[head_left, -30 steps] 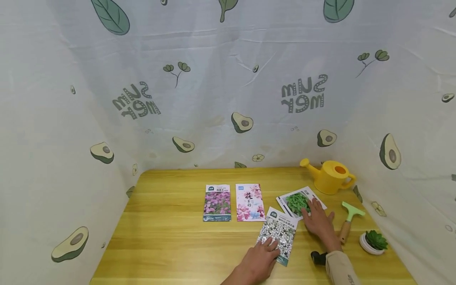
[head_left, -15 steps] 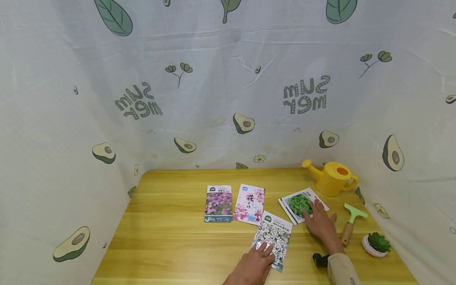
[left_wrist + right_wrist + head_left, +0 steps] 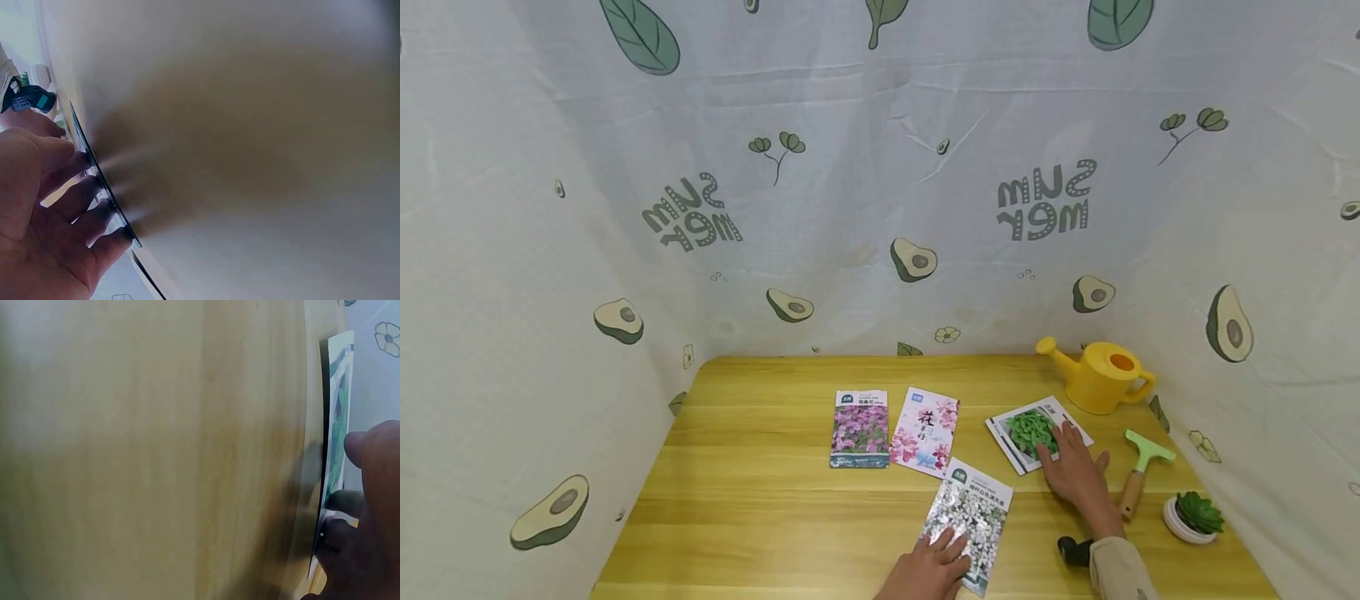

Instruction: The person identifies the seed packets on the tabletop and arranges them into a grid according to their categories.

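Fingers extended, my left hand (image 3: 928, 571) rests on a seed packet with white flowers (image 3: 979, 504), which lies tilted on the table. The left wrist view shows this packet edge-on, with the fingertips of the left hand (image 3: 56, 219) on its face. My right hand (image 3: 1077, 477) lies over the seed packet with green leaves (image 3: 1030, 431), its fingers relaxed on the lower right part and hiding some of it. The right wrist view has the green packet (image 3: 339, 425) edge-on beneath the right hand (image 3: 375, 506). A pink blossom packet (image 3: 925, 429) lies just beyond the white-flower packet.
Left of the pink packet is a purple-flower seed packet (image 3: 860, 429). A yellow watering can (image 3: 1097, 379), a light-green tool with a wooden handle (image 3: 1142, 467) and a potted succulent (image 3: 1195, 515) stand or lie at the right. Printed cloth (image 3: 850, 208) encloses the table (image 3: 737, 500).
My left hand has slid the white-flower packet toward the near left. The pink blossom packet has turned slightly and its lower end has shifted nearer. My right hand stays on the green packet.
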Demonstrator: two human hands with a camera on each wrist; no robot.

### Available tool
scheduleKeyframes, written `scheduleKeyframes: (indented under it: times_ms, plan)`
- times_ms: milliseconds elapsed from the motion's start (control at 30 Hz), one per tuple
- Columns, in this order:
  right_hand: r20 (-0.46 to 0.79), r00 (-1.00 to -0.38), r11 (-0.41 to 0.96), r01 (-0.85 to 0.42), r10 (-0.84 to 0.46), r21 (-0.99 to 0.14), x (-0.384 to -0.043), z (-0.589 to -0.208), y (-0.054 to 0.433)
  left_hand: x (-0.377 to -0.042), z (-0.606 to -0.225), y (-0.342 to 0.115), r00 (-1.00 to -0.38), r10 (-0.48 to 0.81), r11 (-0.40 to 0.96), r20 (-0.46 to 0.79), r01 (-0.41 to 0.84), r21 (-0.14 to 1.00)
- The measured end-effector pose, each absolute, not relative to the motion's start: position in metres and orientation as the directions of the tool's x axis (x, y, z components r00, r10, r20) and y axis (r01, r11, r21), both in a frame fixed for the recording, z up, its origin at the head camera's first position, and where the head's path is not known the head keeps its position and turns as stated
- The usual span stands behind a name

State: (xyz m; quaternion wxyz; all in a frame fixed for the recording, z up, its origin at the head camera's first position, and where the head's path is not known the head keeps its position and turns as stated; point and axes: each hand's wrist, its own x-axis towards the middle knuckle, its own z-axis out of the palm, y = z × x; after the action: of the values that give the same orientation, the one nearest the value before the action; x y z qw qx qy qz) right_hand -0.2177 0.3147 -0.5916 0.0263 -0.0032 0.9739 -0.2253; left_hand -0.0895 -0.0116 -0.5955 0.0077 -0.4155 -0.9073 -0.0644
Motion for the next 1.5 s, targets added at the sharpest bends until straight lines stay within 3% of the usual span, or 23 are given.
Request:
scheduleKeyframes:
  times_ms: [533,733,867,1000,1133,1267,1333,1500]
  plan:
    - [-0.052,-0.999,0.894,0.012,-0.013,-0.447,-0.214,-0.588,0.312,-0.077,-0.599,-0.038,-0.588,0.795,0.588,0.149,0.807,0.049]
    - [-0.064,-0.998,0.899,0.023,-0.006,-0.437,-0.213,-0.588,0.313,-0.074,-0.598,-0.047,-0.614,0.787,0.595,0.059,0.782,0.186]
    - [-0.073,-0.997,0.9,0.029,-0.003,-0.435,-0.214,-0.589,0.314,-0.075,-0.598,-0.051,-0.601,0.798,0.581,0.034,0.784,0.217]
    - [-0.071,-0.997,0.9,0.029,-0.002,-0.435,-0.213,-0.589,0.314,-0.075,-0.603,-0.05,-0.556,0.819,0.55,0.14,0.831,0.082]
    - [-0.059,-0.998,0.898,0.023,-0.004,-0.44,-0.211,-0.588,0.312,-0.077,-0.605,-0.041,-0.479,0.796,0.553,0.371,0.824,-0.123]
    - [-0.055,-0.998,0.895,0.027,0.003,-0.445,-0.211,-0.588,0.311,-0.084,-0.602,-0.028,-0.419,0.774,0.557,0.475,0.807,-0.196]
    - [-0.051,-0.999,0.895,0.032,0.011,-0.445,-0.212,-0.588,0.31,-0.09,-0.597,-0.022,-0.424,0.79,0.542,0.442,0.82,-0.182]
    - [-0.033,-0.999,0.893,0.038,0.026,-0.448,-0.214,-0.59,0.308,-0.109,-0.583,-0.012,-0.534,0.824,0.552,0.186,0.832,-0.056]
